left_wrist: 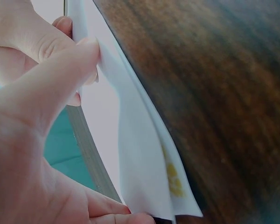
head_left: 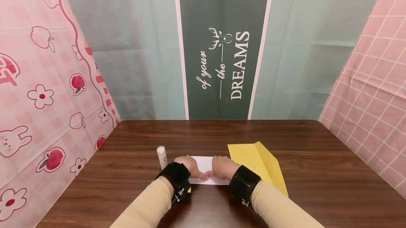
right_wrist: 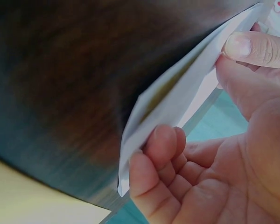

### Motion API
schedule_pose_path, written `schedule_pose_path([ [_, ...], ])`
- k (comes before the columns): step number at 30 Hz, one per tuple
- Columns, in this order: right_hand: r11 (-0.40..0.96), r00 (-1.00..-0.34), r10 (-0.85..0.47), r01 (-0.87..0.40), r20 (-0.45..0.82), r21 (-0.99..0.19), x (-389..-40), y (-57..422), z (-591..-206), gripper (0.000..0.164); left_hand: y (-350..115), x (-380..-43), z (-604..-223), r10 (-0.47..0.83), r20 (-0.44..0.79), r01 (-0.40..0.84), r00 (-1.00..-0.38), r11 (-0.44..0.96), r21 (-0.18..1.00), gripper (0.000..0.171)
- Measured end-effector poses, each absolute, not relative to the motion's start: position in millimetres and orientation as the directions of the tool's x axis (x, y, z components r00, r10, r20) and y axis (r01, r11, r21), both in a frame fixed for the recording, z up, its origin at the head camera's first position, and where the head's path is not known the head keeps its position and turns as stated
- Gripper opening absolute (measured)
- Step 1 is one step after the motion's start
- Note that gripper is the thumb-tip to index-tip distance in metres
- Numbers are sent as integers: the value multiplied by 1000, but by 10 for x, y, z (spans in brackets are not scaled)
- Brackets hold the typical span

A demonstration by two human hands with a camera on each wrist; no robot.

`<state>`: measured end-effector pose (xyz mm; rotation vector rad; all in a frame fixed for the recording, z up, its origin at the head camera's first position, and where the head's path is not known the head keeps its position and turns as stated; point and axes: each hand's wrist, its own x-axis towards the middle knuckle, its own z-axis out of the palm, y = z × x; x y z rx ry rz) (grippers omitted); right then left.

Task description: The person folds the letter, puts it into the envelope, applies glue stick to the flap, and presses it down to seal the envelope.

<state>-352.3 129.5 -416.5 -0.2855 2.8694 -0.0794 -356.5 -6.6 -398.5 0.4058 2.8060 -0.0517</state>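
Note:
A white sheet of paper (head_left: 204,163), folded over on itself, lies across the front middle of the table between both hands. My left hand (head_left: 192,167) grips its left part, fingers at the far edge and thumb on the near face. Mirroring it, my right hand (head_left: 223,168) holds the right part, and the two thumbs meet near the middle. The paper's layers (left_wrist: 135,140) gape at the lower edge in the left wrist view, where a yellow mark (left_wrist: 174,179) shows inside. In the right wrist view, curled fingers (right_wrist: 161,147) pinch the paper (right_wrist: 186,93) near its end.
A white glue stick (head_left: 162,157) stands just left of my left hand. Yellow folded paper (head_left: 253,155) lies to the right, partly behind my right wrist. A small yellow bit (head_left: 189,190) peeks out by my left wristband. Brown wooden table (head_left: 142,133) spreads around, with curtains beyond.

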Motion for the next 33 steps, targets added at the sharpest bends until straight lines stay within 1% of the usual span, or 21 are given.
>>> schedule_pose_path([
  [14,980,-953,-195,-183,-233,-72,-3520,1286,-4190,65,-68,-3563,-4014,255,-306,267,-917,964,0,72],
  [21,981,-956,-187,-172,-227,-86,-3521,1291,-4193,55,-64,-3568,-4027,261,-298,275,-918,961,-5,72],
  [33,984,-958,-176,-164,-228,-72,-3553,1295,-4215,51,-56,-3567,-3999,253,-289,266,-923,964,-6,71],
])
